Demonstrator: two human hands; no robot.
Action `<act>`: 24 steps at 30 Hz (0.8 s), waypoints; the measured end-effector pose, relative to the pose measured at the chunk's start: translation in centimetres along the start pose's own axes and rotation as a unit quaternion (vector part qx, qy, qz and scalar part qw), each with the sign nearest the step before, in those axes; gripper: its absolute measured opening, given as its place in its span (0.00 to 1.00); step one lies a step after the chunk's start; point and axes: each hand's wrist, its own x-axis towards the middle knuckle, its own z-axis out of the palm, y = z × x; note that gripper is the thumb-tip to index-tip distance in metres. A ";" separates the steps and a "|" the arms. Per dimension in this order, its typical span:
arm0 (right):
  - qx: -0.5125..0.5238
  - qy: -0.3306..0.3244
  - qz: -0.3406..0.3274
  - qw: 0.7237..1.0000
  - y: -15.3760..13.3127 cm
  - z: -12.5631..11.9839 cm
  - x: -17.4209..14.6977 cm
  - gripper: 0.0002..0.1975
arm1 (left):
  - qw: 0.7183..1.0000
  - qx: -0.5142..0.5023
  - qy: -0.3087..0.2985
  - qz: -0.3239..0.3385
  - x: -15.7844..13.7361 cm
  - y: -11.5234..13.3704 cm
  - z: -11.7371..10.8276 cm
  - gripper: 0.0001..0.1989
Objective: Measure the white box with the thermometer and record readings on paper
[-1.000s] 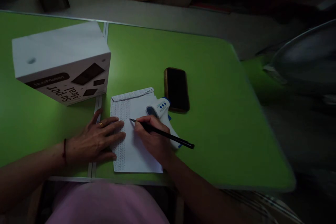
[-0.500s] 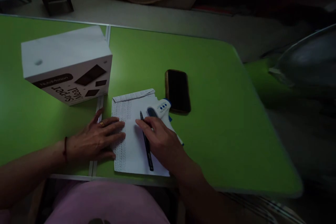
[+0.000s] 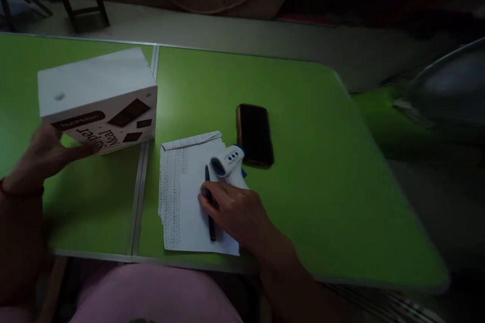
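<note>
Pen (image 3: 209,207): black, lying lengthwise on the paper, lower centre of the frame, tip toward the top; middle part hidden under fingertips.
Right hand (image 3: 237,212): lower centre, palm down, fingers loosely spread and resting on the pen and the sheet; not clamped around anything.
Paper (image 3: 189,197): white sheet with dense printed columns along its left side, flat on the worktop near the bottom edge, top strip folded.
Thermometer (image 3: 227,160): white and blue, gun-shaped, lying on the upper right corner of the paper, just above the right hand; head pointing left.
Phone (image 3: 254,134): dark, screen up, just right of the thermometer, centre of the frame.
Box (image 3: 99,98): white carton with dark printing upside down on its near face, upper left of the frame, well apart from the paper.
Left hand (image 3: 45,154): left edge of the frame, fingers open and touching the lower near face of the box, thumb stretched along its bottom edge; no closed grip visible.
Wrist: dark band at the left wrist, partly cut off.
Worktop (image 3: 303,161): bright green, a pale seam running top to bottom between the box and the paper.
Lap: pink cloth along the bottom edge.
</note>
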 end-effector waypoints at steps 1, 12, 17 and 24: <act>0.001 0.001 -0.002 1.000 0.1 0.1 0.0 0.09 | 1.000 -0.001 0.004 -0.022 0.0 -0.5 0.2 0.25; 0.026 -0.007 0.000 1.000 -0.1 0.1 0.0 0.13 | 0.915 -0.347 -0.090 -0.185 -0.5 4.6 1.2 0.26; 0.099 0.024 0.018 0.995 -0.2 -0.7 -0.1 0.12 | 0.827 -0.449 -0.271 -0.201 0.1 7.1 3.4 0.31; -0.093 0.043 0.227 0.968 1.3 -1.0 -1.1 0.20 | 0.778 -0.497 -0.305 -0.235 -0.5 7.2 5.0 0.27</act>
